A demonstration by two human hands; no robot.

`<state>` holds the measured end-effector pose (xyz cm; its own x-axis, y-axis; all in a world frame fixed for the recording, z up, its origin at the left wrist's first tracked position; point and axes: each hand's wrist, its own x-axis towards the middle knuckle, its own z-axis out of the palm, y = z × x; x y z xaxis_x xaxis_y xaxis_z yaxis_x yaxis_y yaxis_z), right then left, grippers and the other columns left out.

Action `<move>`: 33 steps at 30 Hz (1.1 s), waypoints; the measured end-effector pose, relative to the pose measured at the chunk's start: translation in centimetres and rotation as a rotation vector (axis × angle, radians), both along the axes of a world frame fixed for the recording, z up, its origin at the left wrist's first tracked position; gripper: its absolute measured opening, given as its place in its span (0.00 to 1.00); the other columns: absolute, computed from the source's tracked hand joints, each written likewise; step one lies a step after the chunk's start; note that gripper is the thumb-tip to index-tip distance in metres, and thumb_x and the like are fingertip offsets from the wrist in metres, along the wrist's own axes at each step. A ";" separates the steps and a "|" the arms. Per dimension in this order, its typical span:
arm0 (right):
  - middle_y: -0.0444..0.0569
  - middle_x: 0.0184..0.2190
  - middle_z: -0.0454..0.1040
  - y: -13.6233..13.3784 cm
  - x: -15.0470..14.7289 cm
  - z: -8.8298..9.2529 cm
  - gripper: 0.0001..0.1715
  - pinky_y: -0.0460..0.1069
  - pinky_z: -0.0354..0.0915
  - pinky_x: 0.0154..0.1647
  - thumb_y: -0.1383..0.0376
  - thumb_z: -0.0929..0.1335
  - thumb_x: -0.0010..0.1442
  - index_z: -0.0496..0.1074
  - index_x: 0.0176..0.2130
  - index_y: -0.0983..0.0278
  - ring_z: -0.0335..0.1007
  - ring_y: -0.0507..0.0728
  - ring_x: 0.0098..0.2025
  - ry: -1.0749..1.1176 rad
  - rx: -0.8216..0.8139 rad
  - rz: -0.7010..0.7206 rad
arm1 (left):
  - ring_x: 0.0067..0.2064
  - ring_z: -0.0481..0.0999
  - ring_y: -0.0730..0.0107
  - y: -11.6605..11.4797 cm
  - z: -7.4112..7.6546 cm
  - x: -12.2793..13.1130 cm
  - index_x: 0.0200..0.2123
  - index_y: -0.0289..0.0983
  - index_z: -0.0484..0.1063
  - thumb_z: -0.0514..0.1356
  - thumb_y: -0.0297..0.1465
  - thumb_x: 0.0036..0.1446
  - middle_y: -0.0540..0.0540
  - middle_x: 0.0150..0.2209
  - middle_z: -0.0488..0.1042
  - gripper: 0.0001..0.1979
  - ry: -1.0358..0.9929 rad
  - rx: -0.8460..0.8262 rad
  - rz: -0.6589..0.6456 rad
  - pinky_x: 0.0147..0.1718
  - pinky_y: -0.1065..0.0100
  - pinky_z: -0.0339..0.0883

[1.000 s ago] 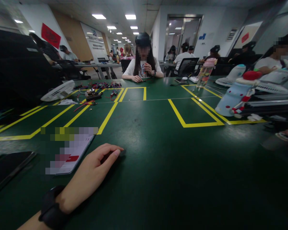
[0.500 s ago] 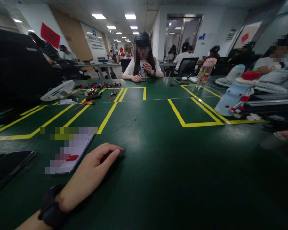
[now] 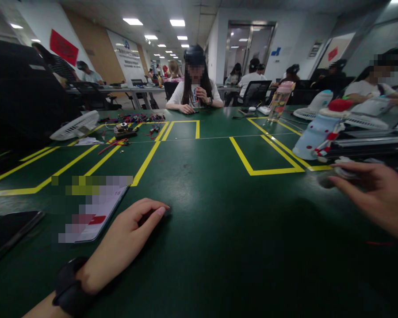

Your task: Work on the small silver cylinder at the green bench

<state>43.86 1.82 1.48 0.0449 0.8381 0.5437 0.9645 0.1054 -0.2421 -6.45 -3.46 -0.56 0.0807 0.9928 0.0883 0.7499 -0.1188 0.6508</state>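
Observation:
My left hand (image 3: 126,240), a black band on its wrist, lies on the dark green table (image 3: 219,229) just right of a phone (image 3: 96,212) with a lit screen. Its fingers curl down over a small dark thing that I cannot make out. My right hand (image 3: 374,196) reaches in from the right edge, a little above the table. Thumb and fingers pinch a small blurred object (image 3: 334,176) with a pale top.
Yellow tape boxes (image 3: 252,170) mark the table. A dark tablet (image 3: 6,232) lies at far left. A white fan (image 3: 74,126) and loose wires (image 3: 132,118) sit at back left. A pale blue bottle (image 3: 315,137) and a clear bottle (image 3: 280,101) stand at right. A person (image 3: 194,84) sits opposite, others beyond.
My right hand has come in from the right edge toward the middle with a small object in its fingers. My left hand has stayed still. The view has shifted slightly right.

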 end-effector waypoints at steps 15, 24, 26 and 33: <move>0.49 0.53 0.66 -1.9 -20.5 -2.6 0.34 0.51 0.65 0.56 0.60 0.69 0.58 0.53 0.60 0.59 0.66 0.51 0.52 0.380 -0.415 0.879 | 0.48 0.75 0.60 0.2 0.3 0.7 0.48 0.47 0.73 0.55 0.44 0.63 0.49 0.48 0.76 0.14 0.006 -0.001 -0.026 0.48 0.59 0.68; 0.51 0.47 0.70 -1.4 -20.7 -2.5 0.29 0.49 0.68 0.49 0.63 0.72 0.55 0.59 0.52 0.64 0.69 0.51 0.47 0.600 -0.528 0.889 | 0.44 0.74 0.66 2.2 3.6 10.1 0.44 0.44 0.77 0.58 0.34 0.62 0.48 0.44 0.75 0.09 -0.191 0.100 -0.368 0.45 0.64 0.69; 0.50 0.47 0.70 -1.4 -20.7 -2.5 0.29 0.48 0.68 0.47 0.62 0.72 0.54 0.59 0.52 0.64 0.70 0.51 0.46 0.606 -0.530 0.902 | 0.42 0.75 0.66 2.6 3.9 10.4 0.38 0.42 0.79 0.60 0.34 0.61 0.48 0.41 0.76 0.07 -0.243 0.096 -0.341 0.42 0.65 0.69; 0.44 0.44 0.71 -1.2 -20.7 -2.6 0.25 0.46 0.67 0.44 0.63 0.72 0.53 0.63 0.50 0.61 0.69 0.48 0.43 0.530 -0.488 0.899 | 0.38 0.76 0.66 2.6 3.6 7.8 0.35 0.42 0.80 0.65 0.36 0.56 0.49 0.36 0.78 0.06 -0.221 0.030 -0.195 0.38 0.66 0.68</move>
